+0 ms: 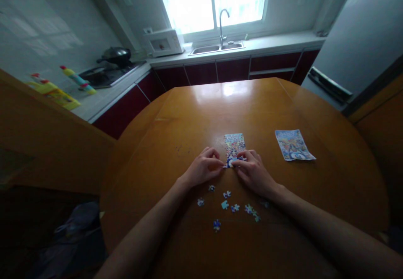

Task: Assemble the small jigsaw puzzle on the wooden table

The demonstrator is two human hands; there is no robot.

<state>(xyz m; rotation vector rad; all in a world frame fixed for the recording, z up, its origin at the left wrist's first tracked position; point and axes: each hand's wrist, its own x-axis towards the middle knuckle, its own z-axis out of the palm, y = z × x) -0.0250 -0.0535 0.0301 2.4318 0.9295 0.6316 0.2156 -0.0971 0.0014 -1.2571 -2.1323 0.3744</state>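
Note:
A partly joined jigsaw puzzle (234, 144) lies on the wooden table in front of me, with a blue and white strip along its near edge. My left hand (205, 166) is at the near left corner, thumb and forefinger pinched on the edge of this strip. From the other side, my right hand (252, 170) has its curled fingers and thumb on the strip's right part, which they partly hide. Several loose puzzle pieces lie nearer to me, among them a light blue piece (224, 204), a dark blue piece (216, 225) and a joined greenish cluster (252, 212).
A creased picture sheet (294, 144) lies on the table (201, 111) to the right. Beyond the table are a counter with a sink (217, 49), a white microwave (165, 44) and a stove with a wok (116, 56). Yellow bottles (55, 94) stand at the left.

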